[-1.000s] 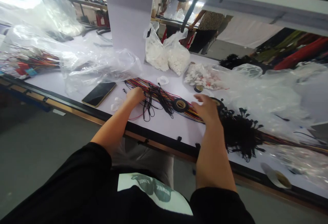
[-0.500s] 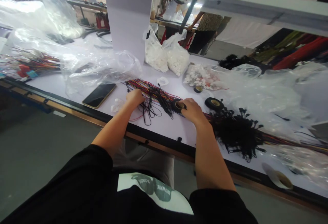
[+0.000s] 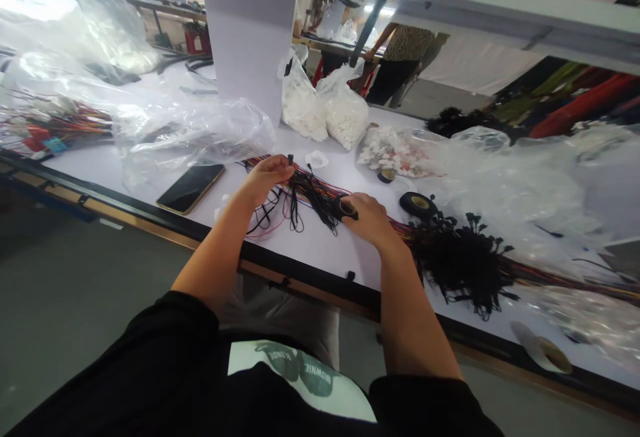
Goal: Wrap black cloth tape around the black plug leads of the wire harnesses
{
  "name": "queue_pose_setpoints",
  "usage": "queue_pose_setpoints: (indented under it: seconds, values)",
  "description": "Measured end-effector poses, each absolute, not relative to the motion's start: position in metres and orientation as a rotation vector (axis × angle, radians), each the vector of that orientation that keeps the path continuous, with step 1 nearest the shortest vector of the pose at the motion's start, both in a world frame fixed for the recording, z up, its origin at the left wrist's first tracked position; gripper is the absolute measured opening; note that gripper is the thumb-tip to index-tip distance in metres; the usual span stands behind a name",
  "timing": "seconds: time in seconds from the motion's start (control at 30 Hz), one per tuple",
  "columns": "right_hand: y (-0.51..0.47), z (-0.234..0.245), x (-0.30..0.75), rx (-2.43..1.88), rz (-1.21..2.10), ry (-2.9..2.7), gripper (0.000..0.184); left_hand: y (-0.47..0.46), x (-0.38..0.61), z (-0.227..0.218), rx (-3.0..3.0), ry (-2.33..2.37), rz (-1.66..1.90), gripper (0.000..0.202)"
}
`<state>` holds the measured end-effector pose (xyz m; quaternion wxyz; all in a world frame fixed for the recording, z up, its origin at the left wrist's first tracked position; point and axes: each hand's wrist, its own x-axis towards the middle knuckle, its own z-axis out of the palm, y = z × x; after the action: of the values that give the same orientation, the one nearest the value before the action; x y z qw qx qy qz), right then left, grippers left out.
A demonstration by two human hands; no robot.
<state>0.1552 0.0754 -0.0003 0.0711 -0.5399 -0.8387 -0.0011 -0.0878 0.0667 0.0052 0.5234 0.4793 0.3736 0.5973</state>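
A long bundle of multicoloured wires (image 3: 320,187) lies across the white table (image 3: 320,244), with thin black leads (image 3: 295,207) draped over it. My left hand (image 3: 265,177) is raised a little above the table, its fingers pinched on a black lead with a small black connector at the tip. My right hand (image 3: 367,217) is closed round a roll of black tape (image 3: 345,208) that rests on the wire bundle. A second roll of black tape (image 3: 417,204) lies just right of that hand.
A phone (image 3: 191,187) lies face up at the left. Clear plastic bags (image 3: 190,130) and bags of white parts (image 3: 325,107) stand behind the wires. A mass of black connectors (image 3: 465,260) lies at the right. Another person stands beyond the table.
My right hand moved left from the second tape roll and closed on the roll on the bundle. My left hand lifted off the table, pulling a black lead up.
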Motion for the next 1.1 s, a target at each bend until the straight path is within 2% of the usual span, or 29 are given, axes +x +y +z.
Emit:
queue_pose_setpoints:
  seconds: [0.2,0.33,0.4,0.47,0.57,0.63,0.73,0.9,1.1]
  values:
    - [0.07,0.005,0.16,-1.661,0.004,-2.569,0.043,0.064,-0.073,0.001,0.958,0.715,1.333,0.024]
    - [0.069,0.002,0.161,-1.69,-0.086,-2.594,0.05,0.061,-0.06,0.0,0.909,0.781,1.301,0.019]
    - [0.07,0.0,0.159,-1.673,-0.077,-2.549,0.047,0.06,-0.056,0.0,0.913,0.771,1.251,0.016]
    - [0.072,0.001,0.158,-1.607,0.059,-2.454,0.04,0.059,-0.055,0.0,0.917,0.756,1.216,0.014]
    - [0.069,0.006,0.158,-1.388,0.463,-2.243,0.033,0.057,-0.053,0.002,0.92,0.775,1.24,0.022]
    - [0.065,0.011,0.157,-1.229,0.733,-2.103,0.033,0.056,-0.051,0.003,0.932,0.804,1.273,0.023]
    - [0.059,0.016,0.155,-1.065,0.982,-1.96,0.036,0.054,-0.046,0.003,0.964,0.854,1.304,0.013]
    - [0.055,0.014,0.15,-0.964,1.093,-1.875,0.037,0.051,-0.038,0.002,1.041,0.901,1.417,0.01]
    - [0.053,0.012,0.145,-1.025,0.997,-1.912,0.036,0.045,-0.032,0.001,1.195,0.923,1.498,0.012]
